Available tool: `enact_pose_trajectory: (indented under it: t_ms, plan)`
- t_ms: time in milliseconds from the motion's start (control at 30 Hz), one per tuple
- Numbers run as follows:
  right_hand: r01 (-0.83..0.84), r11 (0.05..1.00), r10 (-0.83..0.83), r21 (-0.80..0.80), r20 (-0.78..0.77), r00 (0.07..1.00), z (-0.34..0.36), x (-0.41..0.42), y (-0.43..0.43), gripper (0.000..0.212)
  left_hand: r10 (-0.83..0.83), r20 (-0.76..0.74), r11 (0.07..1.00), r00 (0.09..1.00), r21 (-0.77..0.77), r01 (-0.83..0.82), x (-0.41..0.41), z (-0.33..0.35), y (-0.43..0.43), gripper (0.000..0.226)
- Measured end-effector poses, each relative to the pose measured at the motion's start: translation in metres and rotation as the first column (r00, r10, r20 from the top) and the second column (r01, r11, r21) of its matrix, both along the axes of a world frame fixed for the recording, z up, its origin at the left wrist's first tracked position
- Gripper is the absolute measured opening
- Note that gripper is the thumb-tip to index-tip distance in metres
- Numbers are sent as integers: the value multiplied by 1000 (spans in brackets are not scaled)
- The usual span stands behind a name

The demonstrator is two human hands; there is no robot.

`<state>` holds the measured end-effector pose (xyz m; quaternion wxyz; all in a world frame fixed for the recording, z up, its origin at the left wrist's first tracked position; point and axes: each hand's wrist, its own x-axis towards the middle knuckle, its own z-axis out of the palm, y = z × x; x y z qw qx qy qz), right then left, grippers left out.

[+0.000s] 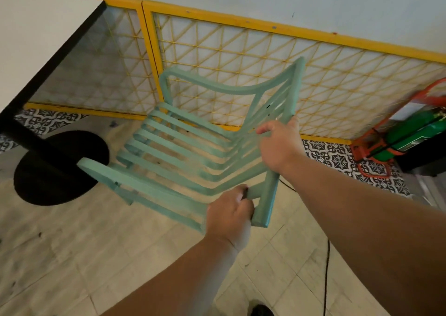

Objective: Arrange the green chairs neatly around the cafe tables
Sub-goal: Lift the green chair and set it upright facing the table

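Both forearms are bare with no sleeves, and a dark shoe [261, 310] shows below.

Soft, even indoor light with no glare; motion blur smears the pale green slatted chair [183, 146] and both hands, a dim shadow lies under the white desk [36, 38], and wide-angle distortion bends the yellow lattice wall panel [241, 57].

Both hands: left [229, 215], right [280, 144] gripping green chair [173, 144] backrest beside table [36, 38]
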<state>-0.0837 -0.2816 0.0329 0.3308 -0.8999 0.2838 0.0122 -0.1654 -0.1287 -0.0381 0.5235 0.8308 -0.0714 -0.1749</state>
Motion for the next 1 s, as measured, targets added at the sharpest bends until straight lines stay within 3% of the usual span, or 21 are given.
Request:
enact_pose_trajectory:
  t_ms: [333, 467, 500, 600, 733, 933, 1000]
  plan:
    - [-59, 998, 60, -24, 37, 998, 0, 3, -41, 26, -39, -7, 998, 999, 58, 39, 0, -15, -50, 42]
    - [-75, 997, 76, -26, 48, 996, 0, 1, -39, 24, -144, -47, 983, 988, -120, 137, 4, -29, -27, 54]
    - [-76, 997, 78, -30, 49, 996, 0, 1, -39, 24, -122, -20, 988, 992, -98, 120, 10, -36, -14, 51]
    - [-67, 997, 68, -22, 60, 996, -1, 3, -39, 24, -77, 57, 972, 995, 226, 63, 40, -61, 31, 47]
    - [-54, 998, 57, -36, 80, 995, -3, 3, -41, 25, -313, 9, 768, 950, 590, 248, 59, -79, 56, 52]
    - [-102, 988, 110, -112, 70, 991, -1, 2, -39, 21, -346, -7, 643, 938, 726, 243, 64, -92, 43, 52]
    - [-145, 972, 145, -187, -14, 989, 2, 1, -36, 25, -369, -36, 620, 929, 735, 275, 66, -93, 44, 47]
